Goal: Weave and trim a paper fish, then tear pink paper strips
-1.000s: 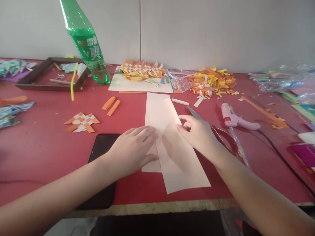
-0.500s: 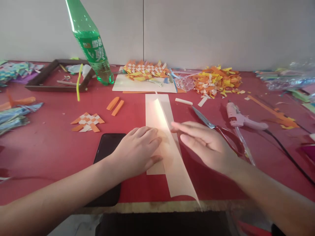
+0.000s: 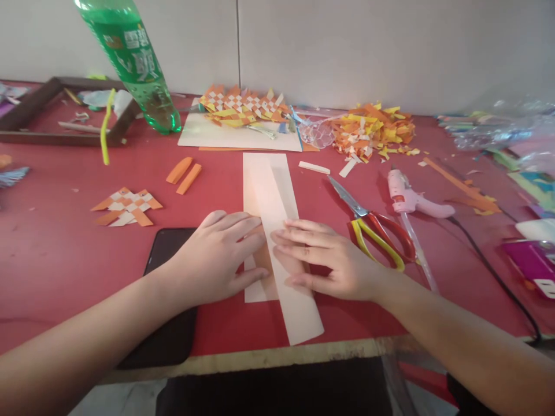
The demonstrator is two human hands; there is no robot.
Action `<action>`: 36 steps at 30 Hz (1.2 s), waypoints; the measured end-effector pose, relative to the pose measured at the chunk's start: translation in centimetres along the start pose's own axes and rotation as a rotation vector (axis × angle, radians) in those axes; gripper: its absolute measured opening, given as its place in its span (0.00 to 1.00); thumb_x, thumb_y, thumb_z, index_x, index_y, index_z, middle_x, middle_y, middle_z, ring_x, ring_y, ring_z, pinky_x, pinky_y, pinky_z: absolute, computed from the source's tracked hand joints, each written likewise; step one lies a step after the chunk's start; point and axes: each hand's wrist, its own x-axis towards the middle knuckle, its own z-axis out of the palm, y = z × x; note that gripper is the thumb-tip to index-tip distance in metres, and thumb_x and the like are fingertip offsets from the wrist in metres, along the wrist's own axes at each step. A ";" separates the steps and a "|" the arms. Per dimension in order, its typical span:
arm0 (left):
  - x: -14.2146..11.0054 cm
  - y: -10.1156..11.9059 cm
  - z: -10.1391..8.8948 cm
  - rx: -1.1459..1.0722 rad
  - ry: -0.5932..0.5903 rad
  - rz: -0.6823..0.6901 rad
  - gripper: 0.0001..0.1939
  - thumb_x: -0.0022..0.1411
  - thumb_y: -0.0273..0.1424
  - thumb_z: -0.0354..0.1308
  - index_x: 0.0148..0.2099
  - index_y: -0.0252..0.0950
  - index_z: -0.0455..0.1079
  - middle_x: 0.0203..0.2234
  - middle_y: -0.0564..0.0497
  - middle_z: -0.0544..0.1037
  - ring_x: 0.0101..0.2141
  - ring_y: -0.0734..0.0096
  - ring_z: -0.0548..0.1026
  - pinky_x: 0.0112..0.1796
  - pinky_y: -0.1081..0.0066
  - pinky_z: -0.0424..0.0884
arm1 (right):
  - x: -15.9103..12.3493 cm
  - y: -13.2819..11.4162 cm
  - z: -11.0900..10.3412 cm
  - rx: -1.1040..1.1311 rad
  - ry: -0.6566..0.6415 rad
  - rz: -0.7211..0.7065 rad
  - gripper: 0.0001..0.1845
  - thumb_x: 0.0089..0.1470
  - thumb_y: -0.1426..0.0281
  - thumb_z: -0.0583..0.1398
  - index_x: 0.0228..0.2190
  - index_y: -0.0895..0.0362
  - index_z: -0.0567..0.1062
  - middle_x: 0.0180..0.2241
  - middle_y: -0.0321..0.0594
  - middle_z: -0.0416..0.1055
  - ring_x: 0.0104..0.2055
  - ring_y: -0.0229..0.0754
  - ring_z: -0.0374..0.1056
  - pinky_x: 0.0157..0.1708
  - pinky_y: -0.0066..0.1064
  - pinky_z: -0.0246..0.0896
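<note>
A long cream paper strip (image 3: pixel 289 277) lies slantwise over a wider cream sheet (image 3: pixel 252 179), its near end reaching past the sheet toward the table edge. My left hand (image 3: pixel 225 254) rests at the left side, fingertips on the papers beside the strip's left edge. From the right, my right hand (image 3: pixel 332 260) lays its spread, outstretched fingers on the strip. Neither hand is closed around anything. A black phone (image 3: pixel 173 245) is partly hidden beneath my left hand and forearm. Scissors (image 3: pixel 356 207) with red and yellow handles lie to the right of my right hand.
A green bottle (image 3: pixel 134 63) stands by a brown frame (image 3: pixel 65 138). Folded orange pieces (image 3: pixel 189 178) and a woven paper piece (image 3: pixel 128 207) lie left. Behind are a heap of orange-yellow scraps (image 3: pixel 375 130) and woven orange work (image 3: pixel 243 107). A pink glue gun (image 3: pixel 405 196) trails its cord right.
My right hand has come down onto the strip from just beside it. The strip's curled near end now lies flatter. The view has shifted, so the bottle and table things appear further left.
</note>
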 end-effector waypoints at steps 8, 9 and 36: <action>-0.2 0.3 0.1 0.048 0.077 -0.021 0.20 0.66 0.39 0.54 0.53 0.30 0.71 0.50 0.40 0.78 0.50 0.51 0.76 0.55 0.50 0.64 | 0.1 0.2 0.1 -0.007 0.015 0.006 0.25 0.59 0.64 0.61 0.55 0.60 0.72 0.61 0.49 0.66 0.67 0.51 0.55 0.64 0.49 0.54; -0.2 0.3 0.1 0.058 0.078 -0.018 0.20 0.66 0.39 0.54 0.53 0.30 0.71 0.49 0.40 0.78 0.50 0.51 0.76 0.55 0.50 0.64 | 0.1 0.1 0.1 -0.017 0.012 0.004 0.25 0.59 0.63 0.61 0.55 0.60 0.72 0.61 0.49 0.65 0.67 0.51 0.55 0.64 0.49 0.54; 0.1 1.9 -0.2 -0.142 -0.019 0.148 0.11 0.66 0.30 0.53 0.33 0.32 0.72 0.33 0.43 0.76 0.36 0.60 0.76 0.39 0.60 0.76 | 0.0 0.0 0.1 -0.057 -0.059 0.039 0.29 0.60 0.64 0.59 0.61 0.58 0.65 0.64 0.45 0.61 0.69 0.49 0.50 0.66 0.48 0.49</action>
